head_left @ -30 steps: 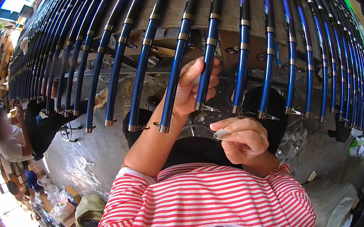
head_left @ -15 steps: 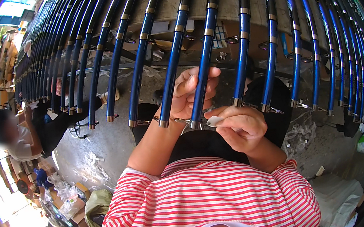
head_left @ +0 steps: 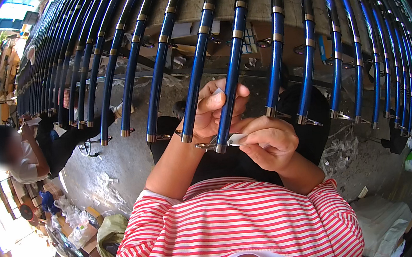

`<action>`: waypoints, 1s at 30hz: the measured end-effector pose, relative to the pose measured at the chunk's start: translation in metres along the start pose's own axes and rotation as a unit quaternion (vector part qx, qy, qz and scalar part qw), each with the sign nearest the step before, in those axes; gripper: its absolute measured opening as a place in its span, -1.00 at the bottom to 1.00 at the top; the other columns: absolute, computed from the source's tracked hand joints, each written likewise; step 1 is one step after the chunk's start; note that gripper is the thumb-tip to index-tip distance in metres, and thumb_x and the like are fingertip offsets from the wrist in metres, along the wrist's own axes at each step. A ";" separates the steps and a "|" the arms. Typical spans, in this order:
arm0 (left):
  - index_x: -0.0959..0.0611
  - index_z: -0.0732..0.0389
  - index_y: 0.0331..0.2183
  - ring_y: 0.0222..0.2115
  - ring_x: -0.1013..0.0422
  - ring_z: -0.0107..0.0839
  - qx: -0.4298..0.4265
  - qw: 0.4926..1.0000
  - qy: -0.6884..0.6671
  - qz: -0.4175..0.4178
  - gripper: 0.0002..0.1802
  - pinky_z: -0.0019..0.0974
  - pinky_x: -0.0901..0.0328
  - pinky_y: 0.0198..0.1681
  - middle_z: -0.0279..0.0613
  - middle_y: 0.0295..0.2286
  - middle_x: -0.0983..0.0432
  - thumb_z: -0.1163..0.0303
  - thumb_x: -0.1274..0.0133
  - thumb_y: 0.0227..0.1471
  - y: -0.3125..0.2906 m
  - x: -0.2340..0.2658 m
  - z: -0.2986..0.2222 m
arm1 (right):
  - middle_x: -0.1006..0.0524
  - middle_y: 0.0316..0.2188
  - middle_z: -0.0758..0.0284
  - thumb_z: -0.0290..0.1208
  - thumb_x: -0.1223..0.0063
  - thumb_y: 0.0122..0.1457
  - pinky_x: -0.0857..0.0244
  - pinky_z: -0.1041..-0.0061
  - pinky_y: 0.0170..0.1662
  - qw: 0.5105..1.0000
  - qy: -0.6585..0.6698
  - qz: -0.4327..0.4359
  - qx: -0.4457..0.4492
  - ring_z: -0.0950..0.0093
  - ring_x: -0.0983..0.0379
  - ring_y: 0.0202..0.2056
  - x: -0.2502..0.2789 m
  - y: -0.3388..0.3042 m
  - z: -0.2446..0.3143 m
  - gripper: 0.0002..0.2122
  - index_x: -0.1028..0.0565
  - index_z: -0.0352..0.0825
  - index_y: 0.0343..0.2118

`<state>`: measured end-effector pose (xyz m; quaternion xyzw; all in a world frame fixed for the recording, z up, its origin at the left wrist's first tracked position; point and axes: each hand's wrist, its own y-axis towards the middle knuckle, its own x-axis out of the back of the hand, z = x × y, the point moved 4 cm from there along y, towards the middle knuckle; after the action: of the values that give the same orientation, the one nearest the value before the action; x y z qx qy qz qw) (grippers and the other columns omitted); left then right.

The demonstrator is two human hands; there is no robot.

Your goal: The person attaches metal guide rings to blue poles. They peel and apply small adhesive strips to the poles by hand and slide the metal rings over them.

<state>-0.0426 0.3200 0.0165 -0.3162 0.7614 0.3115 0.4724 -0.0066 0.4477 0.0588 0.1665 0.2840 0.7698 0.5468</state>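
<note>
1. Two hands are seen from above, raised in front of a red-and-white striped shirt, at a long row of blue fishing rods hung side by side and running away toward the upper left and right.
2. One blue rod near the middle is being worked on; its lower end, with a metal ring, sits between the two hands.
3. The left hand is closed around that rod from behind, thumb and fingers wrapped over it just above the lower end.
4. The right hand is held just below and to the right, its grip pinched shut on a small white tag that touches the rod's end.
5. A small metal guide juts from the rod's end on the left side.
6. The tag could be judged likely to crease or stick crooked, since it is held only by its edge against a round, narrow surface.
7. The rod hangs freely, so a push from the right hand could swing it away if the left hand's hold loosened.
8. Neighbouring rods hang near on both sides and might be knocked or scratched by an elbow or the metal guide.
9. Another person is seated at the far left, well apart.
</note>
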 end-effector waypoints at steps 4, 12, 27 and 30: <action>-0.51 0.36 -0.21 -0.69 -0.06 -0.73 -0.004 1.000 0.001 0.000 -0.63 -0.62 -0.04 -0.70 -0.36 -0.53 -0.20 0.28 -0.11 0.01 0.002 -0.002 0.000 | -0.52 -0.51 0.23 -0.64 -0.23 -0.12 -0.37 0.57 -0.49 1.000 -0.003 0.009 0.009 0.38 -0.53 -0.48 -0.001 0.001 0.001 -0.87 -0.50 -0.39 -0.47; -0.50 0.35 -0.29 -0.70 -0.08 -0.71 0.001 1.000 0.011 -0.008 -0.64 -0.62 -0.07 -0.72 -0.30 -0.53 -0.22 0.26 -0.17 -0.04 0.003 0.000 -0.001 | -0.53 -0.52 0.26 -0.63 -0.23 -0.13 -0.34 0.61 -0.52 1.000 -0.023 0.014 0.005 0.46 -0.50 -0.54 0.000 0.002 0.003 -0.88 -0.51 -0.38 -0.50; -0.35 0.14 -0.50 -0.75 -0.12 -0.64 0.018 0.998 0.053 -0.029 -0.57 -0.60 0.01 -0.77 -0.26 -0.64 -0.28 0.19 -0.30 -0.19 0.008 -0.008 -0.001 | -0.54 -0.50 0.23 -0.61 -0.26 -0.14 -0.38 0.57 -0.47 0.999 -0.012 0.030 0.004 0.41 -0.53 -0.49 -0.002 0.005 0.005 -0.86 -0.51 -0.39 -0.49; -0.37 0.14 -0.47 -0.75 -0.07 -0.68 0.028 0.997 0.043 -0.052 -0.55 -0.62 0.04 -0.77 -0.31 -0.64 -0.25 0.14 -0.31 -0.19 0.005 -0.007 0.001 | -0.51 -0.49 0.17 -0.66 -0.19 -0.11 -0.44 0.49 -0.41 0.999 -0.015 0.038 -0.008 0.30 -0.55 -0.42 0.003 -0.002 0.005 -0.85 -0.45 -0.42 -0.47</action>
<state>-0.0440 0.3254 0.0231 -0.3550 0.7723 0.2513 0.4629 -0.0028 0.4521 0.0612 0.1844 0.2636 0.7895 0.5227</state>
